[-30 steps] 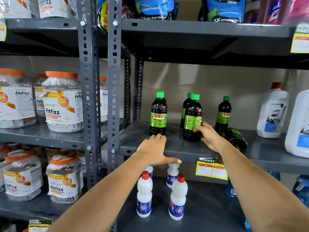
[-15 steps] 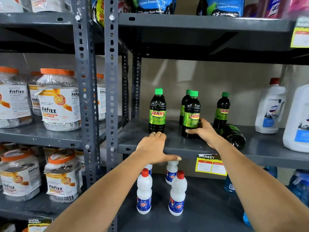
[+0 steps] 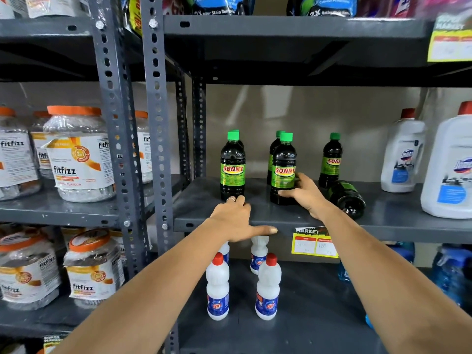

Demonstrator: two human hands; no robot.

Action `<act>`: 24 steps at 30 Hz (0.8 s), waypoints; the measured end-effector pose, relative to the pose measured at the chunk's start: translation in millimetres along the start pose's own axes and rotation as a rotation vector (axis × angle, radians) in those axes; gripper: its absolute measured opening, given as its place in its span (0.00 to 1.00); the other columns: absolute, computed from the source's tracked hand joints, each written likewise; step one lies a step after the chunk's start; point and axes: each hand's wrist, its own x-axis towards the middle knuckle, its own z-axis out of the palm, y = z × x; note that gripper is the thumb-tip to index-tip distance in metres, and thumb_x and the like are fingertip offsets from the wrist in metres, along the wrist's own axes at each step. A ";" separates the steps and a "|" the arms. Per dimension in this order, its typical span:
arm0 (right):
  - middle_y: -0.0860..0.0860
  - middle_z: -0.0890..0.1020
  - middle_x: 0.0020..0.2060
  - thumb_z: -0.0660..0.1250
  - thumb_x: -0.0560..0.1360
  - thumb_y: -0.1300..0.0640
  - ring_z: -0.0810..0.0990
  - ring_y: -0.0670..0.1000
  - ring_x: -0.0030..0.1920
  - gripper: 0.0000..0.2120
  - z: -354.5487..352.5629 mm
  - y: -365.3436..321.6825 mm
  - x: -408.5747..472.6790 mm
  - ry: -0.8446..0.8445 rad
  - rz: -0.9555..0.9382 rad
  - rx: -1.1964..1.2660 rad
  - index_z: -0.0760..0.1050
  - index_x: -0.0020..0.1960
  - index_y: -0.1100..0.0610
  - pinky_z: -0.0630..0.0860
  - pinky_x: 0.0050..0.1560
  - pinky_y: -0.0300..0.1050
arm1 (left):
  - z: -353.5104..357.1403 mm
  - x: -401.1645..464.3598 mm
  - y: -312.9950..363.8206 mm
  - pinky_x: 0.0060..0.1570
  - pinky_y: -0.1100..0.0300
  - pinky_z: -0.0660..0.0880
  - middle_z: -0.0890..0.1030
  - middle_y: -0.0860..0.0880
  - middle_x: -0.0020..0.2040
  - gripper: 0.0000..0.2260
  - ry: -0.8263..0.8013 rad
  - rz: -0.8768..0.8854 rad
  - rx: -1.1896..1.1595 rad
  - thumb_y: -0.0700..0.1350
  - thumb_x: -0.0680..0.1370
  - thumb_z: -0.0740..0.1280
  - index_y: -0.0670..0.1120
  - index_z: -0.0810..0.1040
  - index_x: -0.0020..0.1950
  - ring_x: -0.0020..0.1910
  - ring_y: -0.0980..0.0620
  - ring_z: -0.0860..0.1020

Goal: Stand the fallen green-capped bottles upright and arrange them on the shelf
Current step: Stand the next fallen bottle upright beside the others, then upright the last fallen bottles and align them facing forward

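Observation:
Several dark green-capped SUNNY bottles stand upright on the grey middle shelf [image 3: 260, 215]. My right hand [image 3: 304, 191] wraps the lower half of the front middle bottle [image 3: 283, 164], which stands upright. Another bottle stands at the front left [image 3: 232, 167], and one stands at the back right [image 3: 331, 159]. One more is half hidden behind the middle bottle. One bottle [image 3: 347, 198] lies on its side just right of my right wrist, its base toward me. My left hand [image 3: 238, 221] rests palm-down on the shelf's front edge, holding nothing.
Large white jugs [image 3: 402, 154] stand at the shelf's right end. Small white red-capped bottles [image 3: 217, 287] sit on the shelf below. Orange-lidded fitfizz jars [image 3: 76, 154] fill the left rack. Slotted steel uprights [image 3: 155, 123] separate the racks. A yellow price tag [image 3: 314, 245] hangs on the edge.
My right hand has turned the middle bottle so its SUNNY label faces front and moved slightly up it. The left hand stays on the edge. The view shifted slightly.

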 end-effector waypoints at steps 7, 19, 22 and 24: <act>0.53 0.80 0.60 0.77 0.67 0.63 0.78 0.54 0.61 0.27 0.8 -0.8 -1.3 -0.006 -0.026 -0.007 0.69 0.61 0.53 0.71 0.66 0.53 | 3.1 -4.1 4.3 0.65 0.43 0.65 0.69 0.44 0.70 0.54 0.086 -0.045 -0.043 0.80 0.65 0.35 0.44 0.68 0.74 0.68 0.43 0.67; 0.47 0.75 0.59 0.75 0.70 0.61 0.75 0.47 0.61 0.30 -4.5 -15.1 -23.0 0.252 -0.325 -0.028 0.68 0.69 0.57 0.71 0.64 0.41 | -3.9 -3.9 9.0 0.67 0.46 0.66 0.67 0.44 0.72 0.49 -0.040 -0.060 -0.198 0.78 0.69 0.44 0.44 0.66 0.75 0.69 0.42 0.64; 0.53 0.78 0.55 0.69 0.72 0.62 0.77 0.51 0.57 0.18 -5.3 -25.2 -40.3 0.413 -0.605 -0.071 0.72 0.62 0.61 0.75 0.60 0.45 | -9.8 3.0 17.1 0.66 0.47 0.66 0.69 0.44 0.69 0.37 -0.085 -0.033 -0.366 0.71 0.76 0.55 0.46 0.69 0.74 0.68 0.42 0.66; 0.54 0.77 0.52 0.67 0.74 0.62 0.77 0.54 0.53 0.12 -11.0 -38.6 -43.7 0.510 -0.724 -0.147 0.75 0.57 0.61 0.75 0.54 0.46 | -14.2 8.2 34.2 0.63 0.50 0.67 0.72 0.42 0.66 0.28 -0.076 0.026 -0.446 0.65 0.80 0.54 0.45 0.75 0.68 0.65 0.41 0.70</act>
